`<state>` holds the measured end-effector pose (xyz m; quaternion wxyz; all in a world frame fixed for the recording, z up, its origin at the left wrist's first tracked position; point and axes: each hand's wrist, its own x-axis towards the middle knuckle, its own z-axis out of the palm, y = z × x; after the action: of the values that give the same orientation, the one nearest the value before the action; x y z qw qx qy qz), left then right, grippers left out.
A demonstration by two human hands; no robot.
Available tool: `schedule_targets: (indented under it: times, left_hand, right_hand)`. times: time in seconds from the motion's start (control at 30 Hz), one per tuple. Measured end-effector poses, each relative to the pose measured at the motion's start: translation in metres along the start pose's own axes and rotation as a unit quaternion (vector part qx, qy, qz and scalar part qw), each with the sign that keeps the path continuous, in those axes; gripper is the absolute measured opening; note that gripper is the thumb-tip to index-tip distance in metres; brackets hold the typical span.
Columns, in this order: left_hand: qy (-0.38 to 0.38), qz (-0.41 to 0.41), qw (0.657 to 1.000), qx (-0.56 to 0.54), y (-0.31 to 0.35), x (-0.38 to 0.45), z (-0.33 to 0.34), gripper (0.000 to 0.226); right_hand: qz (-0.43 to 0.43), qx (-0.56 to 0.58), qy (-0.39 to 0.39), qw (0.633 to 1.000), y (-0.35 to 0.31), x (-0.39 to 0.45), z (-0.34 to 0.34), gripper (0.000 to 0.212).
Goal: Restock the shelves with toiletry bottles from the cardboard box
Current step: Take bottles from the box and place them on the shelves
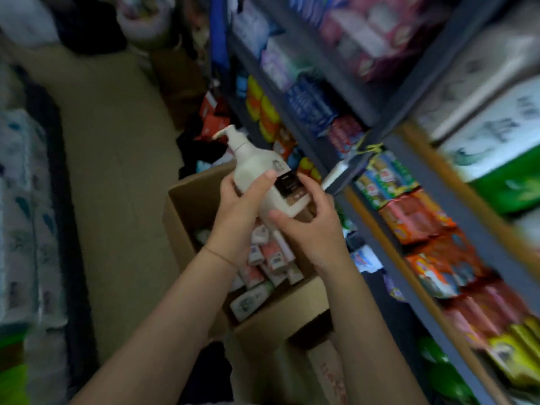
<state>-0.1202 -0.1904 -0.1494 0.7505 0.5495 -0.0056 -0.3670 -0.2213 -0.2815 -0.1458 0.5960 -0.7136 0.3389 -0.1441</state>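
A cream pump bottle [257, 171] with a dark label is held tilted above the open cardboard box [187, 200]. My left hand [236, 211] grips the bottle's body from the left, thumb across its front. My right hand [309, 220] holds its lower end from the right, fingers curled round the base. Inside the box lie several smaller toiletry bottles [271, 258], pink, white and green. The pump nozzle points up and left. The shelves [330, 153] stand to the right of the box.
The dark metal shelving on the right is packed with colourful soap and tissue packs [415, 217]. Wrapped paper rolls [23, 217] line the left side. A beige floor aisle [111, 171] runs ahead. More boxes and bags [181, 83] sit at the far end.
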Motion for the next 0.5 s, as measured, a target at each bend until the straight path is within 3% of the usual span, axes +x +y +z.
schedule_targets:
  times: [0.13,0.23,0.33,0.5]
  left_hand:
    - [-0.061,0.059,0.995,-0.048,0.016,-0.056,0.079,0.066]
    - [-0.163,0.089,0.982,-0.01,0.021,-0.11,0.138,0.078]
    - [-0.284,0.141,0.947,0.058,0.021,-0.169,0.195,0.067]
    - [-0.451,0.258,0.839,0.161,0.021,-0.253,0.284,0.052]
  right_hand:
    - [-0.137,-0.025,0.066,0.988,-0.039,-0.072,-0.085,0.044]
    - [-0.17,-0.004,0.137,0.976,-0.055,-0.13,-0.153,0.025]
    - [-0.179,-0.028,0.173,0.968,-0.077,-0.192,-0.214,0.043]
    - [-0.204,-0.067,0.238,0.947,-0.107,-0.288,-0.296,0.062]
